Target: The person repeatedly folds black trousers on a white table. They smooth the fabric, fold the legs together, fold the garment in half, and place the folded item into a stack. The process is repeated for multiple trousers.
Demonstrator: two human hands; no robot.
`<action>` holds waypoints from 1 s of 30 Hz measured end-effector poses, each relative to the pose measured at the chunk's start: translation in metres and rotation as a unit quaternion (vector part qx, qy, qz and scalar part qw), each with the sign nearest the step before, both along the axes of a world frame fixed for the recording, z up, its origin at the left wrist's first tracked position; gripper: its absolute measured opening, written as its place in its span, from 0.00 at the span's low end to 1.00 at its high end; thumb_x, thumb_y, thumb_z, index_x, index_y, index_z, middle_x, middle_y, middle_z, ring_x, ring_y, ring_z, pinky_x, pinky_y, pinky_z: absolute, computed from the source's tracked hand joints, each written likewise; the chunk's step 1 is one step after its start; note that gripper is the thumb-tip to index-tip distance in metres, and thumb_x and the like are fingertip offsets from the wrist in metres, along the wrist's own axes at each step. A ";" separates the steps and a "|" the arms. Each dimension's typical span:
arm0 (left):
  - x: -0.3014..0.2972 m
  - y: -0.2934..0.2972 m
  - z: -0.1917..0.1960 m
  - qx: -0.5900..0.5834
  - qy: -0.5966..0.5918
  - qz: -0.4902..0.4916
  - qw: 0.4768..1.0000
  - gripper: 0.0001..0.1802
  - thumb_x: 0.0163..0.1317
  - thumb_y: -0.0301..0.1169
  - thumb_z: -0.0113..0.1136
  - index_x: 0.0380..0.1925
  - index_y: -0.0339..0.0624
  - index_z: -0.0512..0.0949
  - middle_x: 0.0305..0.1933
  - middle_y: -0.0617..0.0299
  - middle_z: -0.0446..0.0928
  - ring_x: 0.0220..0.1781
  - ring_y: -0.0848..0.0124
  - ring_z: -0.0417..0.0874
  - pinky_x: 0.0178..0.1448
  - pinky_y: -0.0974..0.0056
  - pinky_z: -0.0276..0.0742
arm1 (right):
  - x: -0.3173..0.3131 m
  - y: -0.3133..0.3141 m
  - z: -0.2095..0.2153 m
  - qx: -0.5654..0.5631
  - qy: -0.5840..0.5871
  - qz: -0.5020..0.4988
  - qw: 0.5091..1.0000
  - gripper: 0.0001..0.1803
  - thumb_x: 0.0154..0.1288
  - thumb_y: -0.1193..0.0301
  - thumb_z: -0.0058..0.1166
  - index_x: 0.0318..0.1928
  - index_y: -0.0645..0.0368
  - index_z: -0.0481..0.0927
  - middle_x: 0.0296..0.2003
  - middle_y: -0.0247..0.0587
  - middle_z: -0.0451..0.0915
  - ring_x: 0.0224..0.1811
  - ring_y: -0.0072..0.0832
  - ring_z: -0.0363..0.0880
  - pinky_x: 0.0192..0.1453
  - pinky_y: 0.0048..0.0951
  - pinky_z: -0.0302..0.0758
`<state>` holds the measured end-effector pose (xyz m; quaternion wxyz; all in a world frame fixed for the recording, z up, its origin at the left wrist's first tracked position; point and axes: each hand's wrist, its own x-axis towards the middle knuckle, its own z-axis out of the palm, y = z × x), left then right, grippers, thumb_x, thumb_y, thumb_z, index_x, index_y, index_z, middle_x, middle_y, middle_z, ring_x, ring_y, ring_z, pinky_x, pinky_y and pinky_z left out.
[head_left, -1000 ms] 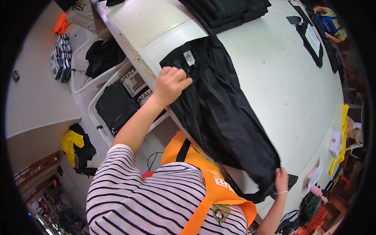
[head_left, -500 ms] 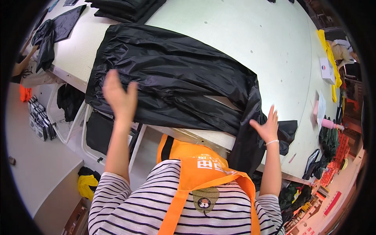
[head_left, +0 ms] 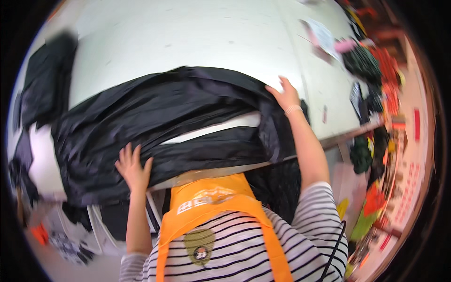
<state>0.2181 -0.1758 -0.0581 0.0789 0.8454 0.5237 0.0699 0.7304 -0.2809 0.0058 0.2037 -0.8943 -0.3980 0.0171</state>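
Observation:
A pair of black, shiny trousers (head_left: 141,108) lies across the white table, the waist end at the left and the two legs running right with a pale gap between them. My left hand (head_left: 133,170) is open, fingers spread, on or just over the near leg. At the bent right end of the trousers is my right hand (head_left: 285,97), its fingers apart and the thumb side against the fabric's far edge. Slight blur hides how firmly either hand touches the cloth.
A folded black garment stack (head_left: 49,77) lies at the far left of the white table (head_left: 188,28). At the back right are a paper sheet (head_left: 323,38), a pink bottle (head_left: 345,45) and dark green bundles (head_left: 361,63). Black cloth (head_left: 277,183) sits below the front edge.
The view has swung right. My right hand has moved to the far edge of the trousers' right end. My left hand is now over the near leg. The leg gap looks wider.

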 end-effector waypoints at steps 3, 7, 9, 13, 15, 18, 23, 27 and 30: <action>0.000 -0.001 -0.027 -0.003 0.020 0.016 1.000 0.34 0.50 0.42 0.66 0.60 0.53 0.69 0.71 0.59 0.57 0.72 0.54 0.53 0.70 0.38 0.43 | 0.105 -0.015 -0.016 0.046 0.051 -0.091 0.994 0.21 0.58 0.61 0.58 0.49 0.59 0.77 0.46 0.50 0.80 0.51 0.44 0.77 0.54 0.35 0.72; -0.013 -0.011 -0.030 -0.038 0.025 0.058 0.997 0.33 0.50 0.41 0.65 0.59 0.54 0.69 0.71 0.61 0.57 0.73 0.53 0.51 0.70 0.36 0.41 | 0.213 -0.112 -0.066 -0.098 0.053 -0.224 0.968 0.20 0.60 0.68 0.51 0.54 0.56 0.76 0.47 0.50 0.79 0.51 0.44 0.77 0.54 0.36 0.72; 0.012 0.004 -0.022 -0.028 0.015 0.015 0.999 0.32 0.48 0.39 0.67 0.57 0.50 0.71 0.69 0.57 0.61 0.70 0.53 0.58 0.68 0.46 0.53 | 0.303 -0.233 -0.153 -0.106 -0.037 -0.277 0.954 0.26 0.64 0.63 0.45 0.62 0.56 0.67 0.56 0.47 0.74 0.59 0.42 0.71 0.67 0.38 0.61; 0.039 0.002 -0.009 -0.034 -0.018 0.046 0.998 0.30 0.43 0.34 0.70 0.50 0.44 0.75 0.63 0.49 0.66 0.66 0.52 0.63 0.65 0.52 0.61 | 0.376 -0.310 -0.207 -0.338 -0.273 -0.086 0.896 0.20 0.69 0.66 0.34 0.43 0.63 0.81 0.41 0.52 0.81 0.47 0.40 0.79 0.62 0.39 0.67; 0.035 -0.009 0.016 -0.048 0.024 0.071 0.996 0.32 0.44 0.33 0.69 0.53 0.43 0.72 0.66 0.46 0.63 0.69 0.48 0.59 0.69 0.52 0.57 | 0.307 -0.257 -0.188 -0.267 -0.172 -0.173 0.932 0.11 0.63 0.76 0.44 0.39 0.67 0.79 0.37 0.55 0.81 0.43 0.47 0.79 0.45 0.45 0.75; 0.041 -0.008 -0.019 -0.049 -0.038 0.065 0.996 0.33 0.46 0.34 0.68 0.55 0.44 0.71 0.67 0.46 0.60 0.70 0.47 0.57 0.71 0.52 0.54 | 0.383 -0.275 -0.193 -0.073 -0.054 -0.288 0.953 0.11 0.63 0.71 0.44 0.35 0.64 0.78 0.29 0.47 0.78 0.32 0.36 0.77 0.34 0.35 0.71; 0.050 -0.027 -0.008 -0.055 -0.022 0.066 0.996 0.33 0.49 0.40 0.65 0.57 0.46 0.70 0.68 0.46 0.59 0.69 0.47 0.58 0.69 0.52 0.56 | 0.241 -0.053 -0.056 0.217 0.263 -0.211 0.916 0.13 0.68 0.61 0.46 0.39 0.58 0.76 0.16 0.23 0.56 0.13 0.14 0.49 0.15 0.20 0.49; 0.039 0.004 0.018 -0.138 -0.179 0.058 0.973 0.27 0.52 0.42 0.65 0.52 0.43 0.75 0.57 0.48 0.72 0.61 0.54 0.70 0.63 0.56 0.65 | 0.007 0.136 -0.043 0.210 0.142 0.213 0.944 0.14 0.69 0.72 0.42 0.52 0.57 0.75 0.33 0.36 0.79 0.36 0.26 0.77 0.41 0.27 0.73; 0.000 0.064 0.036 -0.313 -0.462 0.234 0.796 0.26 0.58 0.42 0.63 0.51 0.37 0.74 0.47 0.50 0.79 0.46 0.65 0.82 0.47 0.65 0.77 | -0.213 0.230 -0.005 0.037 0.231 0.236 0.943 0.14 0.63 0.64 0.53 0.45 0.58 0.80 0.39 0.44 0.82 0.44 0.31 0.80 0.51 0.31 0.74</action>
